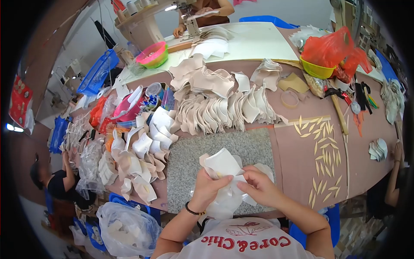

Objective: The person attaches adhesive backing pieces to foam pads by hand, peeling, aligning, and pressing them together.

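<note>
Over the grey stone slab (185,168), my left hand (208,189) pinches a curved white-and-beige cut piece (223,161), thumb on its face. My right hand (259,186) has its thumb and fingers closed on a white edge at the piece's right side. Whether that edge belongs to the same piece or to a separate thin sheet I cannot tell. Translucent white film (222,205) lies beneath both hands, near my shirt. Beyond the slab stand rows of similar beige pieces (211,114), leaning on one another.
More curved pieces (144,144) are heaped left of the slab. Narrow pale leaf-shaped strips (324,151) lie on the right, near a hammer (340,114) and a tape roll (290,99). Another person works at a sewing machine (192,23) across the table; others sit at both sides.
</note>
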`<move>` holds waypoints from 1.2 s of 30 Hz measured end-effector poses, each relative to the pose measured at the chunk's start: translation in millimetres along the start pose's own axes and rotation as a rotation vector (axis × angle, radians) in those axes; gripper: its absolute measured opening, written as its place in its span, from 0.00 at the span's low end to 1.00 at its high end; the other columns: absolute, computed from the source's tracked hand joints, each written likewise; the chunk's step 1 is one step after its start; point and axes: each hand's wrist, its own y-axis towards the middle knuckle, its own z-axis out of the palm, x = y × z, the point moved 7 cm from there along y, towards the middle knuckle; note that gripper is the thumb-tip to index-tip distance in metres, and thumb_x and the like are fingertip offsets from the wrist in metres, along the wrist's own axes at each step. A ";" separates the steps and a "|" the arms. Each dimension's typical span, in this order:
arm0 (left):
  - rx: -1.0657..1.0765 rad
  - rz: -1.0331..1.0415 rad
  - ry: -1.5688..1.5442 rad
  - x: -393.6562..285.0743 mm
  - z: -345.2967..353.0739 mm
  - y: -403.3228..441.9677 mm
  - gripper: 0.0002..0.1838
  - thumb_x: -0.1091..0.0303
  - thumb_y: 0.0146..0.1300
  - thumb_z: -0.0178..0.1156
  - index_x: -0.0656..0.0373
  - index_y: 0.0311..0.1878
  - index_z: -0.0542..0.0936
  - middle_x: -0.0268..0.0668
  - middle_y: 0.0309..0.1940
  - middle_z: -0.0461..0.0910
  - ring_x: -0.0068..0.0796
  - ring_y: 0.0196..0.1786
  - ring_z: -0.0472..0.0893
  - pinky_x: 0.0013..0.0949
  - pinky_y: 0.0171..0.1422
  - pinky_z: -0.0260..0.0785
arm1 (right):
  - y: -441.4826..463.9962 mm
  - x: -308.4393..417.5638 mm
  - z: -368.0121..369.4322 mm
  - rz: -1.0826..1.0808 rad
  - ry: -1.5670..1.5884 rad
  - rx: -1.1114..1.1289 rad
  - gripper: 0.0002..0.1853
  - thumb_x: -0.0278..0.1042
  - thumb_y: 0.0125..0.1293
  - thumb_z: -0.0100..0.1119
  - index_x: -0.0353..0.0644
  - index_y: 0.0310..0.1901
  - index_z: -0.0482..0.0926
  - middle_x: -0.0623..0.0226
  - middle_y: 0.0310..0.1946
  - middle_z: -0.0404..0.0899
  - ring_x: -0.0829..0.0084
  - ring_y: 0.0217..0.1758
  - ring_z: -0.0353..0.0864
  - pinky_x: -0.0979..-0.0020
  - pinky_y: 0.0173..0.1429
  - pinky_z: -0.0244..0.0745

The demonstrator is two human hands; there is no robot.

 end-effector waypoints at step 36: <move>-0.139 0.278 0.570 5.6 -21.6 20.0 0.14 0.75 0.51 0.65 0.65 0.41 0.73 0.35 0.35 0.78 0.19 0.36 0.77 0.26 0.37 0.71 | 2.2 -26.1 -7.2 0.138 -0.015 -0.230 0.05 0.28 0.66 0.52 0.38 0.33 0.70 0.74 0.34 0.65 0.86 0.32 0.64 0.82 0.33 0.61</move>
